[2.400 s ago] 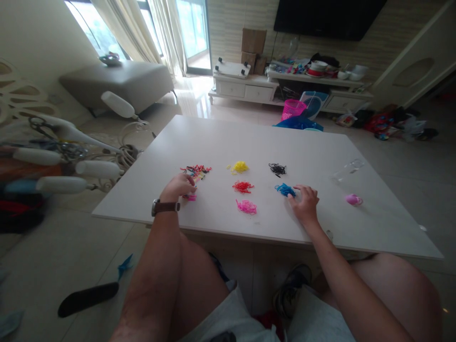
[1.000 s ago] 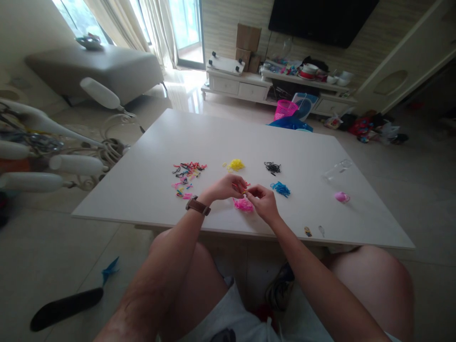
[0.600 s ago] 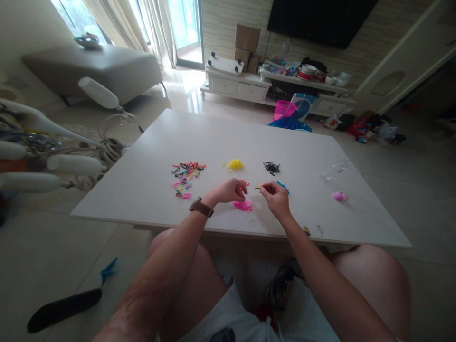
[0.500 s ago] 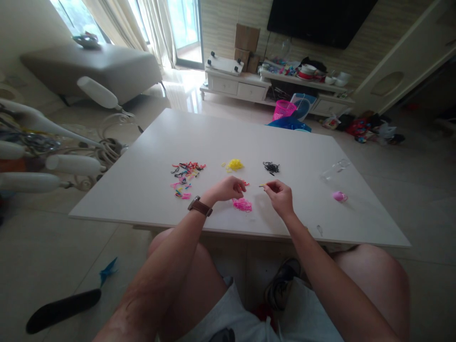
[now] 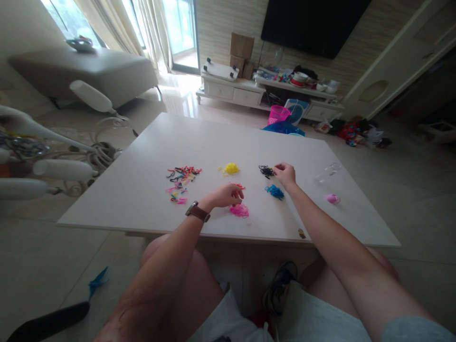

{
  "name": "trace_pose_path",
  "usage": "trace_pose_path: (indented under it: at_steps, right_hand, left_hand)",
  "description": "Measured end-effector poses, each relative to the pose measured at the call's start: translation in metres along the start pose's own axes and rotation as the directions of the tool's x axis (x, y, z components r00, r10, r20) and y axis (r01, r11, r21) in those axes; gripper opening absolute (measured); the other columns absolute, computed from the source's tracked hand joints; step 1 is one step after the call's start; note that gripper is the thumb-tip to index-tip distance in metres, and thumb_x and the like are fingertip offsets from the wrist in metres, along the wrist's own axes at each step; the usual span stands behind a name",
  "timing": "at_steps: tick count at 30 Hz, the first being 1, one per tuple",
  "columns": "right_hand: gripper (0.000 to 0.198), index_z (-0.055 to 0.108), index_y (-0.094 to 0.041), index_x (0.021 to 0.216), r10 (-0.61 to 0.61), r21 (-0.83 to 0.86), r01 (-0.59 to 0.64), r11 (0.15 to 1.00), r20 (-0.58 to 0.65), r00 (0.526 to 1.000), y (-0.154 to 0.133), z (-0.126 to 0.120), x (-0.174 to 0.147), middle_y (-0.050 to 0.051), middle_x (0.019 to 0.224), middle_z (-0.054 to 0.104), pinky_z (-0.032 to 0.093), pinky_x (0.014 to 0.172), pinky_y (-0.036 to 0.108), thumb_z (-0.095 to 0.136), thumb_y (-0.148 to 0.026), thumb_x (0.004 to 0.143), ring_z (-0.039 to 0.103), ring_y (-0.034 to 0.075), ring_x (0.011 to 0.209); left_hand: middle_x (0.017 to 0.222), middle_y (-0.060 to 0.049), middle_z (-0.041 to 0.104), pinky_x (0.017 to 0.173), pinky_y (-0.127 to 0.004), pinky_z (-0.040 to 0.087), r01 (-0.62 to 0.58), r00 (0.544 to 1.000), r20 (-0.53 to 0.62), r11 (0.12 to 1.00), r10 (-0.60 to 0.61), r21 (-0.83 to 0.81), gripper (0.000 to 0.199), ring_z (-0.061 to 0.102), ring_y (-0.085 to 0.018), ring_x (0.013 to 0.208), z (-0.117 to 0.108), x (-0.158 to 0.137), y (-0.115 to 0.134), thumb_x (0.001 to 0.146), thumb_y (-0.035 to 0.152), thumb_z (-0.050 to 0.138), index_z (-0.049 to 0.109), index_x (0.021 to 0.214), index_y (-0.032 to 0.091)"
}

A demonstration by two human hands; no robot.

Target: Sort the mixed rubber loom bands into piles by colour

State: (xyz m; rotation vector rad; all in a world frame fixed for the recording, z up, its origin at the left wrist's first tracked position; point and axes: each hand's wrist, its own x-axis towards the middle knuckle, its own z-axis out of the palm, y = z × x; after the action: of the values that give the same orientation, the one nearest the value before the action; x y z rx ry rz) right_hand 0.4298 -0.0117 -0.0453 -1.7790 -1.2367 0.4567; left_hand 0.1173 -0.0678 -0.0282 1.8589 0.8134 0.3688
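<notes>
My right hand (image 5: 285, 174) is at the right edge of a pile of black rubber bands (image 5: 265, 171), thumb and fingertips pinched on a black band there. Just below it lies a blue pile of bands (image 5: 274, 192). My left hand (image 5: 231, 194), with a brown-strapped watch on the wrist, hovers over a pink pile of bands (image 5: 239, 211). Its fingers are loosely curled and apart, with nothing visible in them. Red bands (image 5: 238, 186) show partly behind that hand. Farther back sits a yellow pile (image 5: 231, 168). Mixed-colour bands (image 5: 183, 176) are spread to the left.
On the right of the white table (image 5: 199, 137) are a clear plastic container (image 5: 328, 173) and a small pink-purple object (image 5: 333, 198). A small yellow-and-dark figure (image 5: 301, 233) lies by the front edge. A lamp with white shades (image 5: 90, 96) stands at the left.
My right hand has moved away from me to the black pile, uncovering the blue pile and the small figure. My left hand stays near the pink pile, its fingers slightly more spread.
</notes>
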Motion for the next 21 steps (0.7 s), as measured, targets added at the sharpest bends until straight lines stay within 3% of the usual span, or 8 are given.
trace_pose_path:
  at_steps: [7,10,16,21]
  right_hand:
    - [0.019,0.071,-0.016,0.075,-0.009,-0.052,0.009,0.999,0.003,1.0,0.001,0.005,0.012,0.008,0.077,0.074,0.052,0.069,0.03,0.072,-0.033,0.067,0.066,0.019,0.072]
    - [0.018,0.071,-0.016,0.074,-0.043,-0.076,0.044,0.996,0.01,0.999,-0.007,0.008,0.007,0.008,0.079,0.074,0.051,0.072,0.031,0.072,-0.033,0.068,0.065,0.019,0.074]
    - [0.014,0.071,-0.018,0.076,-0.108,-0.093,0.122,0.988,0.142,0.984,-0.039,0.041,-0.011,0.004,0.076,0.073,0.05,0.07,0.029,0.068,-0.03,0.071,0.064,0.017,0.071]
    - [0.01,0.072,-0.019,0.074,-0.146,-0.11,0.181,0.977,0.268,0.952,-0.067,0.072,-0.025,0.003,0.077,0.073,0.05,0.071,0.029,0.068,-0.028,0.071,0.064,0.017,0.072]
  left_hand:
    - [0.064,-0.002,0.066,0.053,-0.024,0.042,0.022,0.988,-0.151,1.0,-0.021,0.005,0.01,0.059,-0.013,0.056,-0.014,-0.004,0.004,0.075,0.022,0.064,0.07,0.08,0.016]
    - [0.065,-0.002,0.066,0.054,-0.024,0.041,0.057,0.959,-0.28,0.997,-0.041,0.05,0.01,0.057,-0.013,0.056,-0.021,-0.006,0.006,0.076,0.023,0.063,0.07,0.078,0.016]
    - [0.072,-0.004,0.07,0.057,-0.024,0.041,0.184,0.782,-0.602,0.983,-0.161,-0.023,0.014,0.061,-0.015,0.062,-0.036,-0.011,0.006,0.073,0.02,0.059,0.071,0.08,0.016]
    - [0.071,-0.005,0.071,0.059,-0.025,0.042,0.236,0.658,-0.718,0.968,-0.226,-0.088,0.017,0.061,-0.016,0.063,-0.046,-0.017,0.006,0.073,0.021,0.058,0.072,0.08,0.016]
